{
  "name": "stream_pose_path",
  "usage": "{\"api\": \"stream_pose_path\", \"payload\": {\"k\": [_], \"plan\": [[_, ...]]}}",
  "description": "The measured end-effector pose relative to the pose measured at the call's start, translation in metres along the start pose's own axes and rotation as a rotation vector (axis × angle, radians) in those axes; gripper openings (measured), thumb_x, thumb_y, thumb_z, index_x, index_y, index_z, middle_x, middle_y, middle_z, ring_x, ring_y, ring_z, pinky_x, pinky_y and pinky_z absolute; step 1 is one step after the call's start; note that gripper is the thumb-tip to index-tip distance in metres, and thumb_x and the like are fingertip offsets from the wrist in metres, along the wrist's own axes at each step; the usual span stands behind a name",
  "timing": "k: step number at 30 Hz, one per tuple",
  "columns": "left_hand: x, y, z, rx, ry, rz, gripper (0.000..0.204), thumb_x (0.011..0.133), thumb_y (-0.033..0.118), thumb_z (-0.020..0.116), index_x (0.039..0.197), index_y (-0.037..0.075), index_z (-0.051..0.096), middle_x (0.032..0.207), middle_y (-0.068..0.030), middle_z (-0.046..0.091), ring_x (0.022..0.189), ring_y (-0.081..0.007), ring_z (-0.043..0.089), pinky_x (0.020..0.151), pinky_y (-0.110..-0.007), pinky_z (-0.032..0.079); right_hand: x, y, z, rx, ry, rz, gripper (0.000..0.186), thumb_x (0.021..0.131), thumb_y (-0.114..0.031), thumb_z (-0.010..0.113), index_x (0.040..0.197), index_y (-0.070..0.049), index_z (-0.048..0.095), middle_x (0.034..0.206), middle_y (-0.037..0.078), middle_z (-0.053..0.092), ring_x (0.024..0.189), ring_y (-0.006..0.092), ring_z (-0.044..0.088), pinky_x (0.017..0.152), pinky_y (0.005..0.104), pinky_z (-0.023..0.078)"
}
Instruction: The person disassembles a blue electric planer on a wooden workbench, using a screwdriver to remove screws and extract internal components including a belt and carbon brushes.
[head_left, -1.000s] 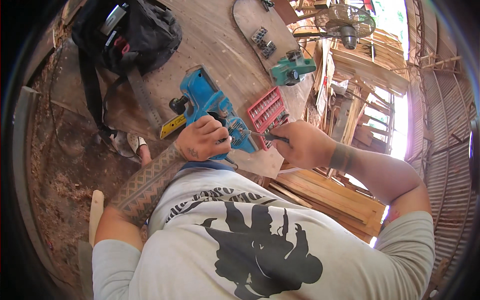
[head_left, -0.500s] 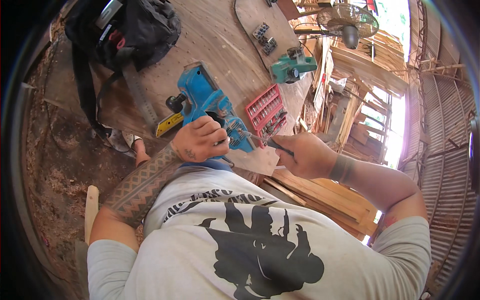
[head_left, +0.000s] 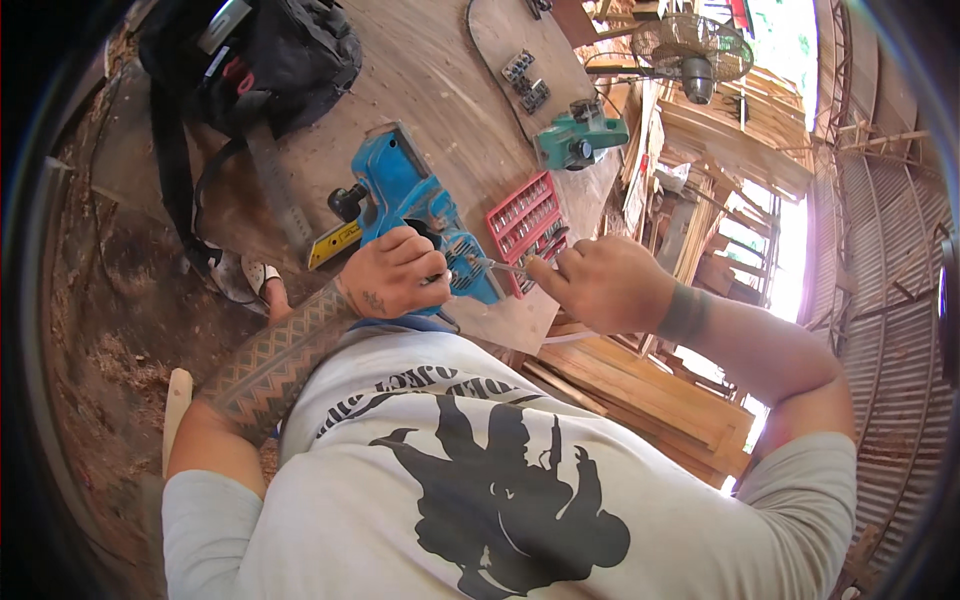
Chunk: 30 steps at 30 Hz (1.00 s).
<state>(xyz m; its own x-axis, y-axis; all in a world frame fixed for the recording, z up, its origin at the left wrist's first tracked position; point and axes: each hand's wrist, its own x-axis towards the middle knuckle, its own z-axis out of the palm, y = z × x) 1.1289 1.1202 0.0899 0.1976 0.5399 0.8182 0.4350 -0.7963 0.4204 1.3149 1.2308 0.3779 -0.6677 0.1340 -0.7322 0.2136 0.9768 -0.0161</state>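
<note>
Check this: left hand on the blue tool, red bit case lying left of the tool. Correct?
Not quite: the left hand is on the blue tool, but the red bit case lies to the tool's right in the head view.

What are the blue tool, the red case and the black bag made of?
The blue tool looks like hard plastic or painted metal, smooth with scuffed patches. The red case is probably smooth plastic: one bright colour, neat compartments. The black bag seems matte woven cloth, because it slumps and creases.

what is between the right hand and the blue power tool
In the head view, a thin metal shaft runs from the right hand toward the blue power tool.
</note>
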Motion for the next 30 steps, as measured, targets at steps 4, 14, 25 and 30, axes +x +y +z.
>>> {"api": "stream_pose_path", "payload": {"k": [4,14,25,30], "plan": [[0.005,0.006,-0.005,0.001,-0.042,-0.005,0.02,0.082,0.026,0.078,0.098,0.021,0.067,0.103,0.0012,0.06,0.105,-0.021,0.06,0.099,-0.04,0.047,0.002,-0.015,-0.004,0.253,0.215,0.129,0.026,0.093,-0.027,0.069,0.102,-0.003,0.063,0.077,0.01,0.067,0.07,0.0348,0.071,0.062,0.0492,0.057],[0.026,0.005,-0.012,-0.124,-0.151,-0.021,0.027,0.08,0.03,0.088,0.094,0.019,0.068,0.108,0.0001,0.06,0.109,-0.0239,0.057,0.101,-0.044,0.044,-0.018,-0.034,0.028,0.205,0.279,0.384,0.018,0.096,-0.024,0.071,0.103,-0.009,0.065,0.088,0.01,0.067,0.083,0.0322,0.07,0.073,0.0465,0.056],[0.073,0.011,-0.032,-0.349,-0.41,-0.244,0.023,0.089,0.025,0.082,0.1,0.007,0.074,0.106,-0.0103,0.07,0.106,-0.0332,0.063,0.097,-0.047,0.05,-0.01,-0.027,0.027,0.015,0.583,0.023,0.02,0.082,-0.015,0.07,0.1,-0.012,0.065,0.107,0.005,0.06,0.104,0.0257,0.063,0.089,0.0399,0.057],[0.122,0.009,-0.015,-0.539,-0.485,-0.264,0.026,0.094,0.019,0.077,0.116,0.006,0.073,0.114,-0.018,0.073,0.111,-0.0381,0.069,0.096,-0.047,0.054,-0.017,-0.022,0.034,-0.13,0.599,-0.091,0.02,0.085,-0.021,0.069,0.105,-0.021,0.071,0.112,0.003,0.062,0.103,0.0241,0.064,0.089,0.0364,0.058]]}}
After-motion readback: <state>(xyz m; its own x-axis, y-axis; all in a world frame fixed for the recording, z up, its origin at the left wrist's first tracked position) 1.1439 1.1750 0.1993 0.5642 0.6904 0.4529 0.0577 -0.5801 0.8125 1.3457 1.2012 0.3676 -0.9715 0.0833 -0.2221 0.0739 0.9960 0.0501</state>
